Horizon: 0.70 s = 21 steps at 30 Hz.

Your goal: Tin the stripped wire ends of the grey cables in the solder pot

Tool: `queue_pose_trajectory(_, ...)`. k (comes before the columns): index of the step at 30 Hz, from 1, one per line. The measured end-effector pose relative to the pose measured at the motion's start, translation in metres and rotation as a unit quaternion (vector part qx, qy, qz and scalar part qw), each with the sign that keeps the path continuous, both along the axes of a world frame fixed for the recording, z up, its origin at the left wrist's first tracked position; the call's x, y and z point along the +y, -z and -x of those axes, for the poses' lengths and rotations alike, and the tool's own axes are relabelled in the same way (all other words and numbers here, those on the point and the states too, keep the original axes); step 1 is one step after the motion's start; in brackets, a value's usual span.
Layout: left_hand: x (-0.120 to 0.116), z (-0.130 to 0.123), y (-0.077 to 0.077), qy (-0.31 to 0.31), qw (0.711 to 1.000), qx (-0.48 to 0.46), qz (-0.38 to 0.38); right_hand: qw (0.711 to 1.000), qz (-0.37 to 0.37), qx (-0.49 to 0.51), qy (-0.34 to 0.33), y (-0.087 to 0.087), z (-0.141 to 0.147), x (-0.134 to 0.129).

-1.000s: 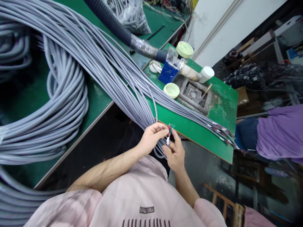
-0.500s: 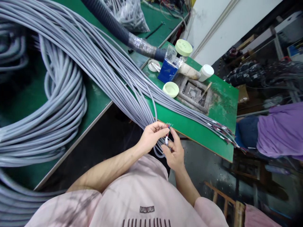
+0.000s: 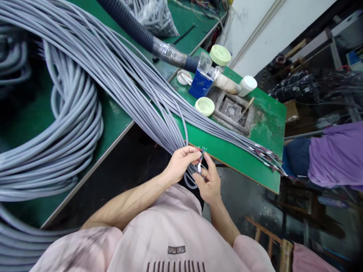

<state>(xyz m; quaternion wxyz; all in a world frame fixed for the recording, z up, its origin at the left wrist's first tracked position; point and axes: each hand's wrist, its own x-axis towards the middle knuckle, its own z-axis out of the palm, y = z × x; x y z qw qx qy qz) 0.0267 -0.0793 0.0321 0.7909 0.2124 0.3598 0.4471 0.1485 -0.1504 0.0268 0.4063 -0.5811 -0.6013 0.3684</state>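
My right hand (image 3: 209, 183) grips a grey cable (image 3: 199, 172) just below its white-wrapped end. Out of that end fan several thin coloured wires (image 3: 201, 155), red, blue and green among them, with pale bare tips. My left hand (image 3: 183, 160) pinches some of these wires between thumb and forefinger. The right forefinger stands close beside the wires; whether it touches them I cannot tell. Right behind my hands hangs a bundle of grey cables (image 3: 159, 124), some looping down past the table edge.
More cables with stripped ends (image 3: 262, 155) lie along the green table (image 3: 266, 124). On it stand a blue box (image 3: 200, 86), a pale green lid (image 3: 204, 106), a white cup (image 3: 248, 85) and a soiled square tray (image 3: 246, 126) with a brush. A ribbed hose (image 3: 133, 28) crosses behind. At right sits a person in purple (image 3: 334, 155).
The coloured wires have spread wider apart above the cable end, with some drawn left by my left fingers. My right hand has stayed in place on the cable.
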Motion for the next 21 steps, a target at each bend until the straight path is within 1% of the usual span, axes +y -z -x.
queue_pose_trajectory(5,0.0005,-0.0008,0.0,-0.005,1.0,0.008,0.004,1.0,0.01,0.021,0.005,0.0016,-0.0004,-0.0006)
queue_pose_trajectory(14,-0.0001,-0.0003,-0.0003,-0.001,1.0,0.01,-0.009,0.998,0.022,0.059,-0.005,0.0074,-0.0034,0.0006)
queue_pose_trajectory(21,-0.0032,-0.0015,0.002,0.004,1.0,0.011,-0.019,0.994,0.022,0.105,0.015,0.0092,-0.0038,0.0037)
